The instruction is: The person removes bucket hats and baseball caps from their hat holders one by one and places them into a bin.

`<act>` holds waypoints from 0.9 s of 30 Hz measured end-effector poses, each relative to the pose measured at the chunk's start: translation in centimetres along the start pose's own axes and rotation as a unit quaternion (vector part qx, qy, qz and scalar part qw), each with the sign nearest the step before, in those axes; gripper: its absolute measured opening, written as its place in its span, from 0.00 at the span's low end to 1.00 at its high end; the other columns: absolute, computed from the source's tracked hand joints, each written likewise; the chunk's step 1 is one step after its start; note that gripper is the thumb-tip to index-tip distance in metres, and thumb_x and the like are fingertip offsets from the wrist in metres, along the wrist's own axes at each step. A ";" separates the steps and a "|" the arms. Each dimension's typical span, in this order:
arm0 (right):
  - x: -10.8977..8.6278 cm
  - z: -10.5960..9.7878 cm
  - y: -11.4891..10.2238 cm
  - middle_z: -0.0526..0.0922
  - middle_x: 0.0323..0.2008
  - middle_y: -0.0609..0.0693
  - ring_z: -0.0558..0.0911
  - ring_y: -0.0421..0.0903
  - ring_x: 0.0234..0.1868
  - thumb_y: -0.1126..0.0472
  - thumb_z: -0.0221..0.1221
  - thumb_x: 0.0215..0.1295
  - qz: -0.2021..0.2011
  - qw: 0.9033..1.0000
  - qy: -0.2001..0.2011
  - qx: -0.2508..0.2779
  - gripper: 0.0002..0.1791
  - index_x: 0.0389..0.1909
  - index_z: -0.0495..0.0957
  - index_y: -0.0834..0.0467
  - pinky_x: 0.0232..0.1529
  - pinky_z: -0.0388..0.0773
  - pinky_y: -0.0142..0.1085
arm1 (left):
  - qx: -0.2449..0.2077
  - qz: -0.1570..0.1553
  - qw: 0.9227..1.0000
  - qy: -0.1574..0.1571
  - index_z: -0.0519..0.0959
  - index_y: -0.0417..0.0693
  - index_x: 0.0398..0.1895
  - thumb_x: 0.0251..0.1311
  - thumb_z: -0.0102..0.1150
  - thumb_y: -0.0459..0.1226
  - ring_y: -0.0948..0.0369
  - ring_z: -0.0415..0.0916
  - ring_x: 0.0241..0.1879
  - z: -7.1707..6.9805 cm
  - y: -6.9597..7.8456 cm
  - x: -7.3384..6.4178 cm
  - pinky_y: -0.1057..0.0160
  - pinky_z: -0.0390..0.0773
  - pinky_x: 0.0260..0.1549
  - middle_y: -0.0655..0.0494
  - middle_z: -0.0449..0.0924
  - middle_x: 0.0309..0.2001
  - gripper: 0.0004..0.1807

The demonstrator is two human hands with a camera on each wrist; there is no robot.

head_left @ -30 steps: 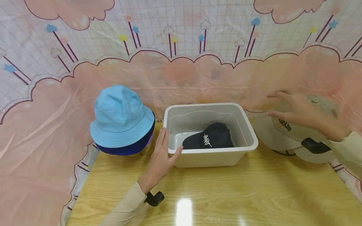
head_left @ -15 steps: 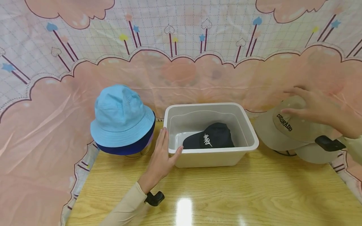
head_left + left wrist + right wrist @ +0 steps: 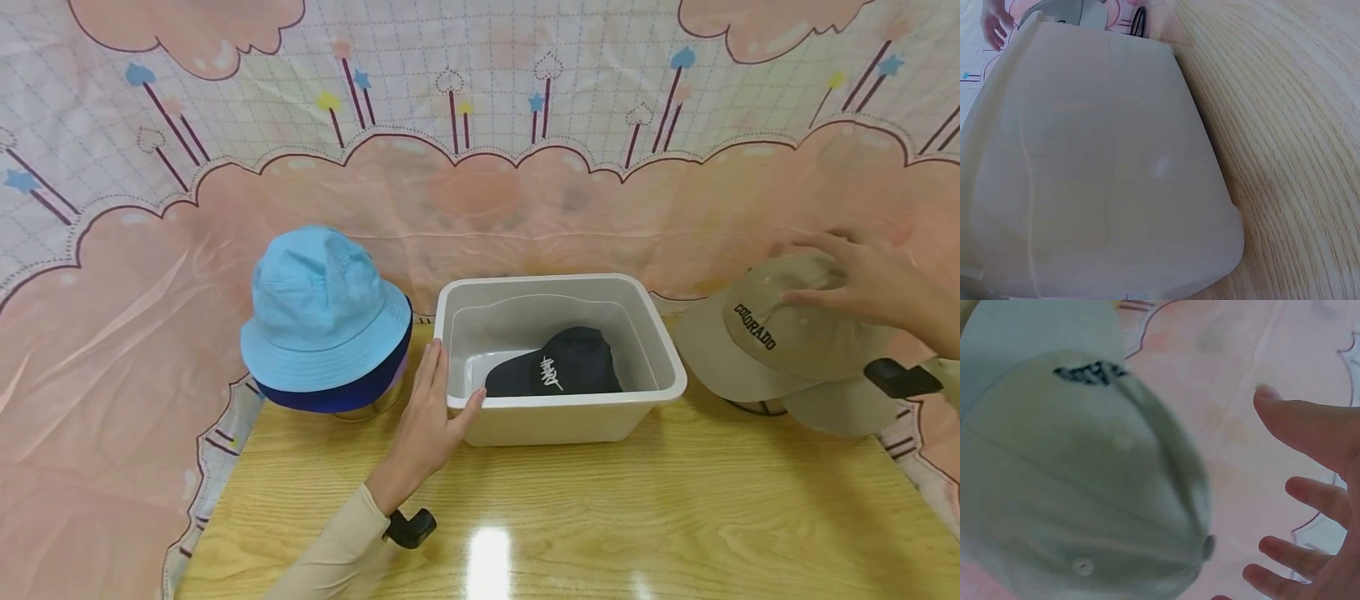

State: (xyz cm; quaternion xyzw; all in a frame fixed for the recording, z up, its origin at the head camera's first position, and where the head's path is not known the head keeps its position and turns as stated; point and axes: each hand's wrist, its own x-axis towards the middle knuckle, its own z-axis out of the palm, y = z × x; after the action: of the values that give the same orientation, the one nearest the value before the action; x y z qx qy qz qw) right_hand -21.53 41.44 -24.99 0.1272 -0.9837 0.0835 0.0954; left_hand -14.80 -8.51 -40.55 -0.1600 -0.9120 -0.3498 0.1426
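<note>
Your right hand [image 3: 873,279] is over the crown of the beige COLORADO baseball cap [image 3: 787,329], to the right of the plastic bin [image 3: 547,423]; its thumb and fingers are spread well apart, loosely bent, and have hold of nothing, and the right-wrist view shows a gap between them and the cap's crown. That cap's brim points toward the bin, near its right wall, and that wall stands between it and the black baseball cap [image 3: 581,358] with white lettering lying inside the bin. Under the COLORADO cap, also right of the bin, you have a second beige cap [image 3: 843,408], its brim showing. Your left hand [image 3: 426,421] lies at the bin's near left corner, fingers straight along the left rim and thumb on the front rim, touching without curling round it. Left of the bin, a light blue bucket hat [image 3: 318,304] sits on top of a dark blue hat [image 3: 322,402]. Beneath the bin is the wooden table [image 3: 600,517], and behind it hangs a patterned cloth [image 3: 525,212].
</note>
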 end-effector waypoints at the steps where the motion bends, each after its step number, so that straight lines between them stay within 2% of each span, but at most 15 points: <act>1: 0.0 0.1 0.3 0.57 0.59 0.78 0.56 0.76 0.59 0.48 0.69 0.51 0.004 1.000 -0.004 -0.003 0.43 0.65 0.63 0.62 0.45 0.57 0.73 | 0.000 0.000 1.000 0.000 0.48 0.32 0.72 0.65 0.45 0.59 0.53 0.36 0.73 0.0 0.0 0.0 0.47 0.53 0.64 0.45 0.39 0.75 0.47; 7: -0.2 0.5 1.8 0.58 0.57 0.80 0.56 0.78 0.57 0.49 0.68 0.53 0.024 0.999 -0.025 0.001 0.42 0.61 0.63 0.68 0.45 0.57 0.73 | 0.001 0.001 1.000 0.003 0.48 0.31 0.72 0.65 0.46 0.59 0.52 0.37 0.73 0.0 0.0 0.1 0.47 0.54 0.63 0.44 0.39 0.74 0.47; 12: -0.2 1.0 3.1 0.59 0.55 0.80 0.60 0.79 0.52 0.52 0.70 0.50 0.024 0.999 -0.039 0.005 0.41 0.59 0.63 0.69 0.44 0.59 0.72 | 0.002 0.004 1.000 0.004 0.48 0.32 0.72 0.65 0.46 0.58 0.51 0.37 0.73 0.0 0.0 0.1 0.46 0.54 0.63 0.44 0.40 0.74 0.47; 18: -0.2 1.5 3.8 0.65 0.53 0.78 0.68 0.76 0.47 0.56 0.74 0.43 0.006 1.000 -0.015 -0.004 0.38 0.53 0.70 0.71 0.43 0.65 0.67 | 0.000 0.007 1.000 0.008 0.47 0.32 0.72 0.65 0.47 0.58 0.52 0.37 0.73 0.0 -0.1 0.0 0.47 0.53 0.63 0.43 0.40 0.74 0.47; 24: 0.1 1.6 3.7 0.71 0.49 0.78 0.73 0.73 0.43 0.59 0.71 0.48 0.010 0.999 0.003 -0.038 0.29 0.48 0.75 0.73 0.39 0.69 0.63 | -0.001 0.008 1.000 0.011 0.48 0.31 0.72 0.65 0.47 0.57 0.52 0.37 0.73 0.0 0.0 0.0 0.47 0.53 0.63 0.43 0.40 0.74 0.46; 27: 0.2 1.6 3.6 0.72 0.48 0.78 0.74 0.73 0.42 0.59 0.70 0.49 0.010 0.999 0.010 -0.038 0.28 0.46 0.76 0.73 0.39 0.69 0.63 | -0.003 0.008 1.000 0.009 0.48 0.31 0.72 0.65 0.47 0.57 0.52 0.37 0.73 0.0 0.0 0.0 0.47 0.53 0.64 0.43 0.40 0.74 0.46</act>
State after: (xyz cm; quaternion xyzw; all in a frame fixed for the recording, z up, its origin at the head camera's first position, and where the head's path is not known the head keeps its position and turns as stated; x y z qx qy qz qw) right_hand -22.94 44.54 -26.98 0.1130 -0.9865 0.0481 0.1088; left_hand -14.77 -8.53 -40.54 -0.1646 -0.9083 -0.3530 0.1529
